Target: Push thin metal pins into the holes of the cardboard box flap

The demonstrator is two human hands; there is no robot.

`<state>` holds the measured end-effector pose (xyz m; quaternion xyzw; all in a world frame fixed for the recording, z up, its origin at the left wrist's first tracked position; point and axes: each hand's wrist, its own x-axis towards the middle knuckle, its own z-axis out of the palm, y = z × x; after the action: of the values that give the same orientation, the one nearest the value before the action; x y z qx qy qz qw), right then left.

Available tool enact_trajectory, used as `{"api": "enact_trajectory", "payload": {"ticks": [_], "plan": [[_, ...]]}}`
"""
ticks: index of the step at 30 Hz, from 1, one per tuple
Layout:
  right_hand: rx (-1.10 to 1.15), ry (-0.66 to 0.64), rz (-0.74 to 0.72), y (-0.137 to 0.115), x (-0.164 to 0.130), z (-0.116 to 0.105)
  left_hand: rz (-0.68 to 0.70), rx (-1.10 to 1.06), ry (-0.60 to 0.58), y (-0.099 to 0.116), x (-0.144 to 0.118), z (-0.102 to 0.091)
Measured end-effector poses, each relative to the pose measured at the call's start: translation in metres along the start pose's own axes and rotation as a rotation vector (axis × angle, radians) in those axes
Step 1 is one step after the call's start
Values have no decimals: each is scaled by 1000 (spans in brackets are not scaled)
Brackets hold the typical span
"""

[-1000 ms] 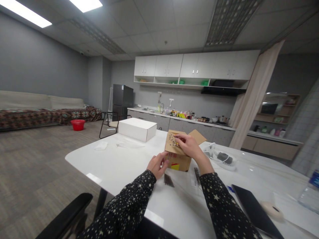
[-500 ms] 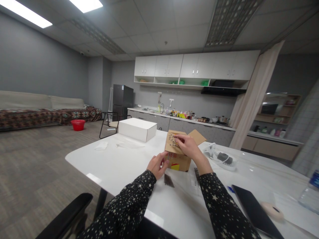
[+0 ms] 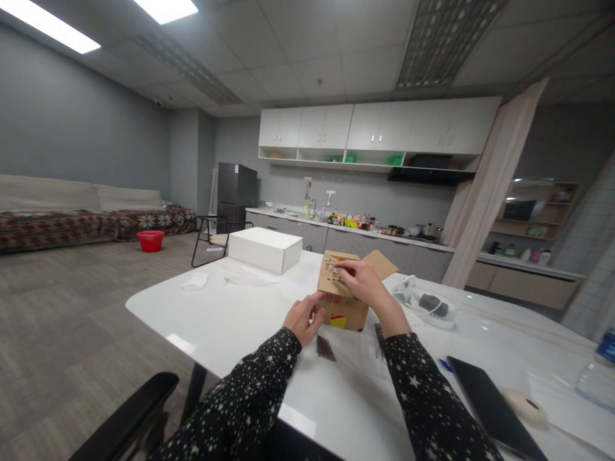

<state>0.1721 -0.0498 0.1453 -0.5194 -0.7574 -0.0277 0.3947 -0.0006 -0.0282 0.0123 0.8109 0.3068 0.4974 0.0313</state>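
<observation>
A small brown cardboard box (image 3: 350, 315) stands before me on the white table (image 3: 230, 314). Small dark, nail-like heads (image 3: 330, 264) dot its top flap, and thin shafts show beneath the flap's front edge. My right hand (image 3: 361, 279) is pinched over the flap; whatever lies between its fingertips is too small to make out. At the flap's front left corner is my left hand (image 3: 303, 317), fingers curled near the thin shafts; what they hold is hidden. A bunch of thin dark nail-like rods (image 3: 325, 349) lies in front of the box, and more rods (image 3: 379, 334) lie beside my right wrist.
A white box (image 3: 264, 248) stands at the far left of the table, with crumpled clear plastic (image 3: 247, 280) before it. To the right are a white tray with cables (image 3: 435, 308), a dark phone-like slab (image 3: 490, 403), a beige mouse-like object (image 3: 526, 407) and a bottle (image 3: 598, 374).
My right fingertips have shifted very slightly on the flap. Otherwise the hands, the box and the rods look the same.
</observation>
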Motion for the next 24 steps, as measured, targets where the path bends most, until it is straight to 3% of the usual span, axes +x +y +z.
{"api": "enact_trajectory", "payload": {"ticks": [7, 17, 24], "plan": [[-44, 4, 81, 15, 1, 1, -1, -11, 1, 2, 1, -2], [29, -51, 11, 6, 1, 3, -5, -12, 1, 0, -1, 0], [-59, -57, 61, 14, 0, 0, 9, -9, 10, 0, 0, 0]]}}
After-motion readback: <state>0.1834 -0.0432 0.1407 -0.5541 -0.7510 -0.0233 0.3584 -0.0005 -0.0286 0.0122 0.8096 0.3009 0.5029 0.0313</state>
